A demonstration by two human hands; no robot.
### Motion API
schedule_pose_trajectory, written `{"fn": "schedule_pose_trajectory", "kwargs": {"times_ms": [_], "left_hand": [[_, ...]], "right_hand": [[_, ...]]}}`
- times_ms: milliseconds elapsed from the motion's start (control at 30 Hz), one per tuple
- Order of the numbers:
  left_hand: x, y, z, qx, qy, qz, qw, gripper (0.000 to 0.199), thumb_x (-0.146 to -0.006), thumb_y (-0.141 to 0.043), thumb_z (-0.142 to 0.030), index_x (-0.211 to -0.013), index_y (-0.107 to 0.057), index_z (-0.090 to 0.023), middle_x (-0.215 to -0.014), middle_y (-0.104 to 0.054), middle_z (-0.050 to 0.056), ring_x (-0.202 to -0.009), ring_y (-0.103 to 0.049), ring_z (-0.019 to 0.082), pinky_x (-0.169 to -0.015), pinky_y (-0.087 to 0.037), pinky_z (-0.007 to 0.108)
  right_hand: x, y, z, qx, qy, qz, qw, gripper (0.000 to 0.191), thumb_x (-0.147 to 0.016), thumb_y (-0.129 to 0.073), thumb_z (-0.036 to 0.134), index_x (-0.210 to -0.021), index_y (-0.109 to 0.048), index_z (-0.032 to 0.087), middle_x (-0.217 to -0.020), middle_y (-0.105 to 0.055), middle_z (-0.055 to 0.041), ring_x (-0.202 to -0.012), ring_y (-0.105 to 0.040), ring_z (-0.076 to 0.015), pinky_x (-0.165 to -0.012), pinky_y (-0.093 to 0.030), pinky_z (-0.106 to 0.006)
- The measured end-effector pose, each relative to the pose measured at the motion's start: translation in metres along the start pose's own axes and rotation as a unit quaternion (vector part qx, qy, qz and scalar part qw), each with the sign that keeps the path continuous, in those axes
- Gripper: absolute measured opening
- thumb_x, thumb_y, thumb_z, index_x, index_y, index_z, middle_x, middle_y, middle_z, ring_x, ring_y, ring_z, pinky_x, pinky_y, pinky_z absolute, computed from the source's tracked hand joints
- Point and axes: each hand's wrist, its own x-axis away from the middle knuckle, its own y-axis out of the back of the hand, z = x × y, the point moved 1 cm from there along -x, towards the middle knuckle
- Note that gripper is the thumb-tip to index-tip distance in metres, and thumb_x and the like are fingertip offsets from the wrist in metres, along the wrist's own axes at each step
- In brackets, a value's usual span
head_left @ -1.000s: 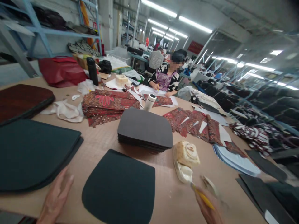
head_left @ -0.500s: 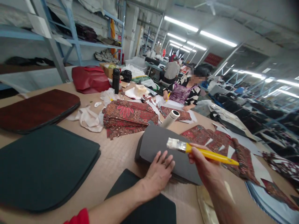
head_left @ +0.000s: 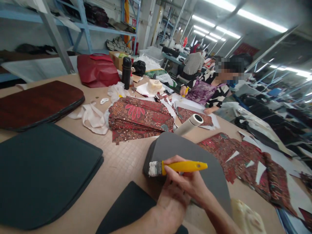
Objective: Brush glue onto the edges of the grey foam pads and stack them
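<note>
My right hand [head_left: 187,178] is closed around a paintbrush [head_left: 188,166] with a yellow handle. Its bristles are coated in white and point left, over the left end of a stack of grey rounded panels [head_left: 195,148]. I cannot tell whether the bristles touch the top panel. Crossing beneath my right hand, my left hand [head_left: 172,203] is at the near edge of that stack, and its fingers are hidden. A dark green panel [head_left: 131,204] lies on the table below my left wrist. Behind the stack leans or stands a white cylinder [head_left: 188,125] with a dark top opening.
Dark green panels [head_left: 46,172] and brown panels [head_left: 41,102] are stacked at left. Patterned fabric pieces [head_left: 140,115] lie beyond the grey stack, more patterned fabric [head_left: 246,159] to the right. A black bottle [head_left: 126,73] and red bag [head_left: 97,70] stand behind. A co-worker [head_left: 209,86] sits across the table.
The brush in my right hand has moved left and down, across my left hand. My left fingers, spread flat on the grey stack before, are now hidden. The view has shifted somewhat.
</note>
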Motion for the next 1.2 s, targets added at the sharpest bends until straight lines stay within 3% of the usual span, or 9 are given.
{"fn": "schedule_pose_trajectory", "kwargs": {"times_ms": [167, 333, 433, 533, 700, 833, 1033, 1133, 1200], "left_hand": [[-0.006, 0.025, 0.014, 0.038, -0.03, 0.0, 0.999, 0.036, -0.089, -0.047, -0.038, -0.122, -0.054, -0.025, -0.126, -0.057, 0.003, -0.119, -0.048, 0.025, -0.097, -0.044, 0.044], [-0.003, 0.006, 0.007, -0.009, 0.016, -0.041, 0.999, 0.027, -0.089, -0.046, -0.026, -0.112, -0.061, -0.026, -0.118, -0.063, 0.0, -0.11, -0.054, 0.021, -0.092, -0.046, 0.039], [-0.002, 0.002, 0.009, -0.011, -0.008, -0.067, 0.998, 0.034, -0.088, -0.046, -0.038, -0.118, -0.057, -0.027, -0.121, -0.061, 0.002, -0.112, -0.052, 0.024, -0.095, -0.041, 0.042], [-0.005, 0.011, 0.017, -0.018, -0.03, -0.124, 0.992, 0.033, -0.086, -0.049, -0.046, -0.113, -0.058, -0.031, -0.118, -0.062, 0.0, -0.111, -0.052, 0.026, -0.098, -0.034, 0.043], [-0.013, 0.015, 0.021, -0.015, -0.01, -0.252, 0.968, 0.009, -0.082, -0.058, -0.032, -0.089, -0.063, -0.029, -0.104, -0.067, -0.005, -0.104, -0.058, 0.023, -0.103, -0.026, 0.041], [-0.014, 0.007, 0.02, -0.013, -0.012, -0.278, 0.96, 0.009, -0.081, -0.059, -0.029, -0.09, -0.061, -0.028, -0.104, -0.068, -0.004, -0.101, -0.061, 0.022, -0.104, -0.029, 0.041], [-0.014, -0.015, 0.014, 0.022, 0.024, -0.334, 0.942, 0.005, -0.082, -0.057, -0.025, -0.084, -0.062, -0.027, -0.103, -0.069, -0.003, -0.112, -0.057, 0.023, -0.108, -0.03, 0.043], [-0.015, -0.017, 0.014, 0.049, 0.03, -0.359, 0.932, 0.009, -0.083, -0.055, -0.024, -0.079, -0.064, -0.027, -0.099, -0.071, -0.002, -0.124, -0.048, 0.023, -0.111, -0.026, 0.042], [-0.016, -0.014, 0.016, 0.045, 0.011, -0.331, 0.943, 0.011, -0.083, -0.055, -0.025, -0.081, -0.065, -0.027, -0.1, -0.071, -0.002, -0.129, -0.041, 0.023, -0.113, -0.023, 0.041]], "right_hand": [[-0.015, 0.012, -0.003, 0.001, 0.019, -0.067, 0.998, 0.02, -0.077, -0.064, 0.04, -0.083, -0.066, 0.021, -0.073, -0.064, -0.0014, -0.064, -0.058, -0.0121, -0.058, -0.048, -0.021], [-0.005, 0.007, -0.005, -0.046, -0.008, 0.035, 0.998, 0.017, -0.075, -0.065, 0.037, -0.08, -0.066, 0.021, -0.071, -0.065, -0.0004, -0.061, -0.058, -0.0111, -0.056, -0.048, -0.02], [-0.012, 0.004, -0.01, -0.057, -0.022, 0.06, 0.996, 0.017, -0.075, -0.066, 0.037, -0.081, -0.066, 0.021, -0.071, -0.064, 0.0002, -0.061, -0.057, -0.0108, -0.057, -0.047, -0.02], [-0.036, 0.01, -0.016, -0.052, -0.002, 0.022, 0.998, 0.019, -0.075, -0.065, 0.038, -0.081, -0.065, 0.02, -0.07, -0.063, 0.0004, -0.063, -0.056, -0.0113, -0.06, -0.047, -0.021], [-0.087, 0.029, -0.024, -0.029, 0.062, -0.041, 0.997, 0.02, -0.075, -0.064, 0.038, -0.079, -0.064, 0.018, -0.07, -0.062, 0.0003, -0.064, -0.055, -0.0119, -0.062, -0.045, -0.024], [-0.116, 0.053, -0.034, 0.001, 0.076, -0.086, 0.993, 0.023, -0.076, -0.062, 0.04, -0.078, -0.063, 0.017, -0.069, -0.06, -0.0006, -0.063, -0.051, -0.0121, -0.06, -0.042, -0.024], [-0.119, 0.09, -0.042, 0.033, 0.086, -0.177, 0.98, 0.028, -0.075, -0.062, 0.044, -0.08, -0.061, 0.016, -0.071, -0.059, -0.0017, -0.065, -0.052, -0.0135, -0.064, -0.043, -0.026], [-0.118, 0.09, -0.04, 0.032, 0.089, -0.154, 0.984, 0.027, -0.076, -0.06, 0.042, -0.084, -0.061, 0.016, -0.07, -0.058, -0.0006, -0.064, -0.052, -0.0127, -0.063, -0.044, -0.026], [-0.119, 0.089, -0.042, 0.025, 0.088, -0.125, 0.988, 0.025, -0.076, -0.061, 0.04, -0.085, -0.061, 0.017, -0.072, -0.059, -0.0004, -0.064, -0.053, -0.0126, -0.063, -0.044, -0.025]]}}
